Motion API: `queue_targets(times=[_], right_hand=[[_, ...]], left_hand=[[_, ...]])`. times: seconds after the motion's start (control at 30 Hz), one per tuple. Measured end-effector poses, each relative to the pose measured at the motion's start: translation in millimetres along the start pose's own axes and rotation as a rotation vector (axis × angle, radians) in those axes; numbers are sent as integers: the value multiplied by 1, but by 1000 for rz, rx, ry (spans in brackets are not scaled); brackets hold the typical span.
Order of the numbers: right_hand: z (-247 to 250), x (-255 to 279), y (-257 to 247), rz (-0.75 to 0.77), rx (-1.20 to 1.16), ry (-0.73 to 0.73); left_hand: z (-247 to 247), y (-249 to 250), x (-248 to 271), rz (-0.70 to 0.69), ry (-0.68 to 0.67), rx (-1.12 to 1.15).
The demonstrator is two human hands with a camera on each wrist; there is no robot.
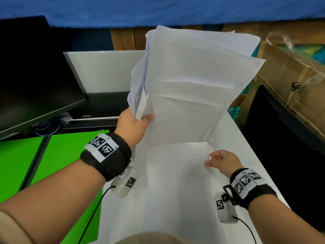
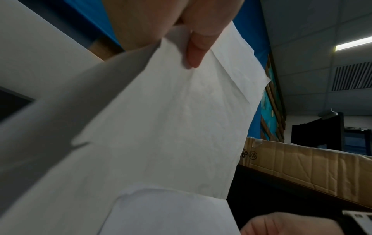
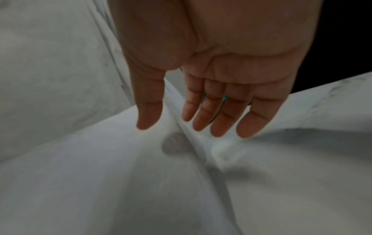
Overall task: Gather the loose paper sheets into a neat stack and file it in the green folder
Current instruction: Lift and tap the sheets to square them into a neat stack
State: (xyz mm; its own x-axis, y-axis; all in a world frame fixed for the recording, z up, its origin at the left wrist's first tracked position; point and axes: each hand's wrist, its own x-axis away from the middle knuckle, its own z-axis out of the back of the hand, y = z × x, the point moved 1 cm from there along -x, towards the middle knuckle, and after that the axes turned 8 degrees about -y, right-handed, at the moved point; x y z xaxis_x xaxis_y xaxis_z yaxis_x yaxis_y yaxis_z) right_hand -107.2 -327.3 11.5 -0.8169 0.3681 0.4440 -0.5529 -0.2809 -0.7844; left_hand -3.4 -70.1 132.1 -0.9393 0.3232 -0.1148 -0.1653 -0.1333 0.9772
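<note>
Item: paper sheets (image 1: 190, 88), white, unevenly fanned; your left hand (image 1: 133, 123) grips the bundle at its lower left corner, thumb on the near face, fingers curled behind; bundle raised off the white table (image 1: 246, 143), long axis running up and away from you, top edges tilted toward the blue curtain (image 1: 158, 9).
Item: single sheet (image 1: 177, 182), flat on the table; long axis running from you toward the far edge.
Item: your right hand (image 1: 222, 160), fingers (image 3: 201, 120) straight and relaxed, holding nothing, at that sheet's right edge.
Item: green folder (image 1: 58, 164), lying open and flat, left of the sheets, beside a dark monitor (image 1: 35, 71).
</note>
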Motion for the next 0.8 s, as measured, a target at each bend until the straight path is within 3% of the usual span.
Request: queue_targets(times=[0.13,0.23,0.37,0.5,0.67,0.8], right_hand=[[-12,3,1,-48,105,-136],[-5,13,-11,120,28,-144],[28,32,-50,385,-341,57],[40,36,-93,589,-453,236],[22,36,-119,612,-396,430],[11,34,-121,588,-501,333]], left_hand=[[2,0,0,0,-9,34],[6,-2,-1,-4,11,40],[11,-3,2,-52,31,34],[9,1,4,-46,-17,39],[7,2,5,13,-62,83],[9,-3,5,71,-88,84]])
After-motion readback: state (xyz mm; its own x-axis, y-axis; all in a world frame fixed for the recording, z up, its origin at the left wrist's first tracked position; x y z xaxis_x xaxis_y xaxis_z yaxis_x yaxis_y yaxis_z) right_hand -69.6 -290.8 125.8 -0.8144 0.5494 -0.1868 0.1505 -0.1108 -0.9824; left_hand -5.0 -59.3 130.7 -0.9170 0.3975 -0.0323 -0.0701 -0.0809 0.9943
